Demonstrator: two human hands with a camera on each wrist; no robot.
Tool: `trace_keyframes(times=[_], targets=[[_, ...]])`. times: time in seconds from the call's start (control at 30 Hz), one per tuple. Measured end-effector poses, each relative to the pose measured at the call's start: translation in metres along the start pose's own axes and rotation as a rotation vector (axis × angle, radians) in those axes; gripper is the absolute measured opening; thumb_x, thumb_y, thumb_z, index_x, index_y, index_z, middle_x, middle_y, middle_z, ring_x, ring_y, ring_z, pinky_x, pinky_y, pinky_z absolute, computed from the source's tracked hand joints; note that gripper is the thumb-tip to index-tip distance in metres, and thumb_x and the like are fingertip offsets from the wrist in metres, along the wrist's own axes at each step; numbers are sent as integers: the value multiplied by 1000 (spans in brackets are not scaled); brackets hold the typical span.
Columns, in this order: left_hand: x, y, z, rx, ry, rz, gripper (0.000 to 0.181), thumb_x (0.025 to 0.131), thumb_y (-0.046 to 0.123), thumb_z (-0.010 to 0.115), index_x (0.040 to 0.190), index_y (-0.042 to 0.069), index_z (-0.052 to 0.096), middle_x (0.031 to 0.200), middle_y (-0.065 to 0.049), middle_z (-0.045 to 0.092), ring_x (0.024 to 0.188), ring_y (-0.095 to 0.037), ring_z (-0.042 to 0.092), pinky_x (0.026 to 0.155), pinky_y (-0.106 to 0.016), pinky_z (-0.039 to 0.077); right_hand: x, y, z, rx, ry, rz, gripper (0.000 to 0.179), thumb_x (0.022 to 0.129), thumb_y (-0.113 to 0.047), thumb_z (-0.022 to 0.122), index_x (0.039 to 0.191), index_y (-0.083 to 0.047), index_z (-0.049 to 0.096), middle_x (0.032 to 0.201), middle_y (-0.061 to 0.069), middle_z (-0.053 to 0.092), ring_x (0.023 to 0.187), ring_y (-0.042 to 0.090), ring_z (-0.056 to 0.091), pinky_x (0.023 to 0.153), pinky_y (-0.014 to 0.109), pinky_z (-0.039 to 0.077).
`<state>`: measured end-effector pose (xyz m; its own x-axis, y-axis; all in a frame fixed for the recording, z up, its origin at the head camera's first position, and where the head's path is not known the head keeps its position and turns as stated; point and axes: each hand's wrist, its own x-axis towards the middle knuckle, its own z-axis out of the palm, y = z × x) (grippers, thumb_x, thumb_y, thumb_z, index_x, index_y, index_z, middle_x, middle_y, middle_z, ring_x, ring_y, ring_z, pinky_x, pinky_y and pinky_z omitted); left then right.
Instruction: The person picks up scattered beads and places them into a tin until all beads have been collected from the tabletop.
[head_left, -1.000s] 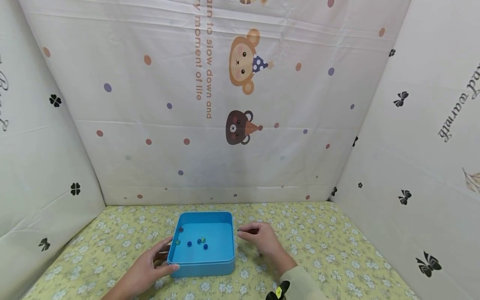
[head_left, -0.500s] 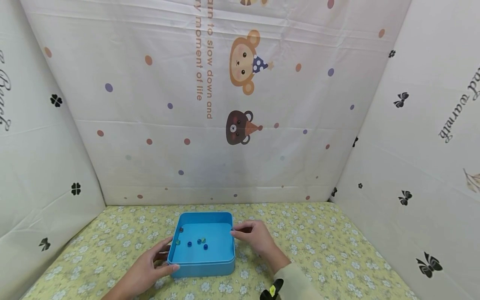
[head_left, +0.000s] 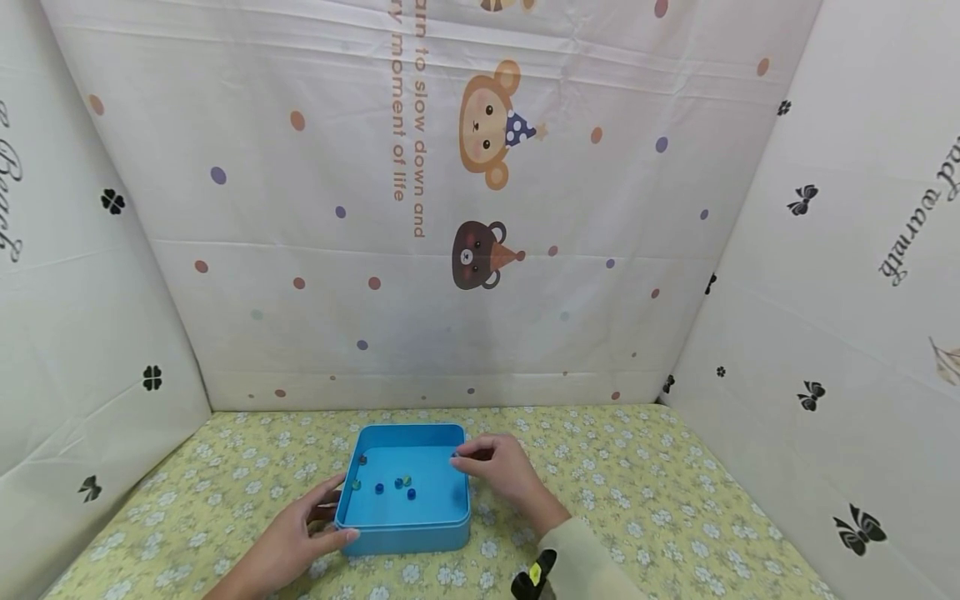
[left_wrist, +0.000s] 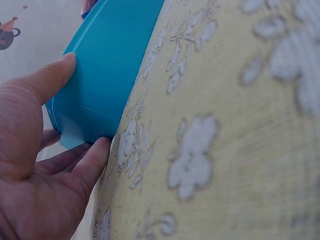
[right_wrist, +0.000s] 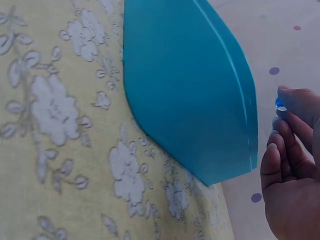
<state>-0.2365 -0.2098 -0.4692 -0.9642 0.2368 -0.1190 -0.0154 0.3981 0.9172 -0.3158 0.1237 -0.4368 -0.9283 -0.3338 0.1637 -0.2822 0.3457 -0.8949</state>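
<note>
A blue square box (head_left: 408, 540) with an open top stands on the tablecloth, several small marbles on its floor. Among them are a dark blue marble (head_left: 411, 494), a green marble (head_left: 356, 484) by the left wall and a reddish-brown marble (head_left: 363, 459) behind it. My left hand (head_left: 296, 537) holds the box at its near left corner, thumb on the front wall and fingers along the side. Between thumb and index finger, my right hand (right_wrist: 295, 155) pinches a blue-and-clear marble (right_wrist: 280, 104). These fingertips are over the inside of the right wall, above the box floor.
A yellow floral tablecloth (head_left: 637, 500) covers the surface around the box. Behind it hangs a white sheet (head_left: 420, 325) printed with dots and animal heads. White printed sheets also close off both sides.
My right hand has moved left with the marble, from outside the right wall to over the box's inside. My left hand and the box have stayed in place.
</note>
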Motion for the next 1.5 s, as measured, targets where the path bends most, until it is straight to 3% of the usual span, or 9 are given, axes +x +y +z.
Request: trace_keyframes(times=[0.27,0.43,1.03,1.5], targets=[[-1,0,0,-6,-5,0,91,96,34,74,164,8,20,152,-34,41,130,-50,53,105,-47,64,7,-6,5,-145,-36,-49,18,93,-29,79,102,-14,83,96,-1,72,81,11,64,62,17,62],[-1,1,1,-5,-2,-7,91,95,36,75,164,9,21,152,-33,42,130,-49,54,106,-47,63,13,-6,9,-223,-40,-43,16,93,-30,80,102,-18,83,91,-6,70,78,9,62,58,19,60],[-2,4,1,10,17,-31,92,94,35,76,164,9,22,151,-33,43,130,-48,54,105,-46,64,25,-17,22,-290,-76,-99,13,90,-26,83,97,-14,83,92,-6,70,77,4,61,60,16,60],[0,2,1,0,12,-28,92,94,35,76,164,10,22,152,-33,42,130,-48,54,105,-46,64,33,-26,38,-448,-144,-96,13,91,-22,81,99,-12,83,90,-8,69,75,-1,57,59,11,56]])
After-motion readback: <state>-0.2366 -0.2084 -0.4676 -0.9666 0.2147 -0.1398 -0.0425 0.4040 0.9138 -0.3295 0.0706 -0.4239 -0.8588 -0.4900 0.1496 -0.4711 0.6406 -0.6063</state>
